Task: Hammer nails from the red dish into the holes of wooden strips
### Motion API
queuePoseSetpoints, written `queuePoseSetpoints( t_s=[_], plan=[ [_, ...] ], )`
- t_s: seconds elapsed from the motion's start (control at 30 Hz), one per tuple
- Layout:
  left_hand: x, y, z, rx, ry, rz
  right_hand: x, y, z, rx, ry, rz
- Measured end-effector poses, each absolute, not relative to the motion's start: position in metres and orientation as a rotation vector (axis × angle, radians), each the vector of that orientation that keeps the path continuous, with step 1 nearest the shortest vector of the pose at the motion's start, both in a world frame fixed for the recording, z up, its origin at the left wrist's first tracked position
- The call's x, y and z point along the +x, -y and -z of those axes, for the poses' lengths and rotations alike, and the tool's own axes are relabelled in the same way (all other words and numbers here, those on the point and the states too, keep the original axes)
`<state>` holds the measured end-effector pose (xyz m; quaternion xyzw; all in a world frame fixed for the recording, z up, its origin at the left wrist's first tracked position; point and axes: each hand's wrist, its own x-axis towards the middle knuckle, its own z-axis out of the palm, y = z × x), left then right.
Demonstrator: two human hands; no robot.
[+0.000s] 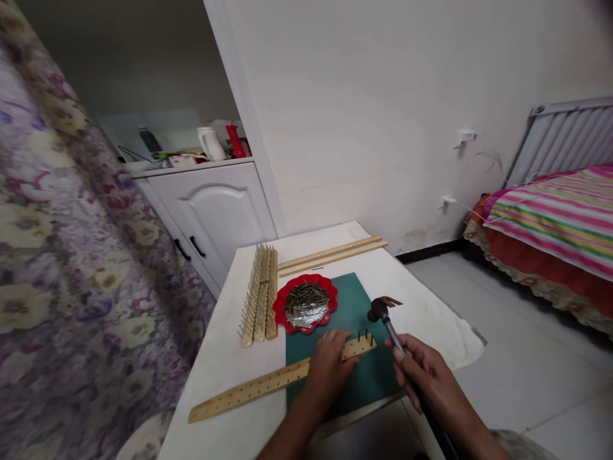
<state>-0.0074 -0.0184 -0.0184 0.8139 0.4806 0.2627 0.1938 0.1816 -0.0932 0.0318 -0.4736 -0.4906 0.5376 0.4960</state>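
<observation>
My left hand (329, 363) is laid over a long wooden strip (253, 386) drilled with rows of small holes, gripping it by its edges. A few dark nails (366, 337) stand upright at the strip's right end. In my right hand (424, 370) is a claw hammer (393, 333), held by its shaft, its head raised just right of those nails. Under the strip's right part lies a green cutting mat (352, 291). Beyond my left hand, a red scalloped dish (278, 308) contains a heap of dark and silvery nails (308, 301).
Strips bristling with nails (261, 297) lie at the table's left. Bare wooden strips (330, 254) lie along the back, with a loose nail nearby. The white table (230, 358) stands against the wall. A floral curtain (96, 255) hangs left; a bed (550, 223) is at right.
</observation>
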Motion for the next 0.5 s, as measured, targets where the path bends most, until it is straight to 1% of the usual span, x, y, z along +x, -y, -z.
queuePoseSetpoints(
  t_s=[0.07,0.33,0.5],
  plan=[
    [-0.01,0.02,0.021,2.314,-1.37,-0.679,0.183,0.092,-0.032,-1.16,1.167,-1.287],
    [0.002,0.017,0.018,2.355,-1.366,-0.657,0.184,0.092,-0.026,-1.165,1.145,-1.332],
    [-0.015,-0.005,-0.004,2.393,-1.359,-0.809,0.184,0.092,-0.027,-1.145,1.121,-1.348]
  ],
)
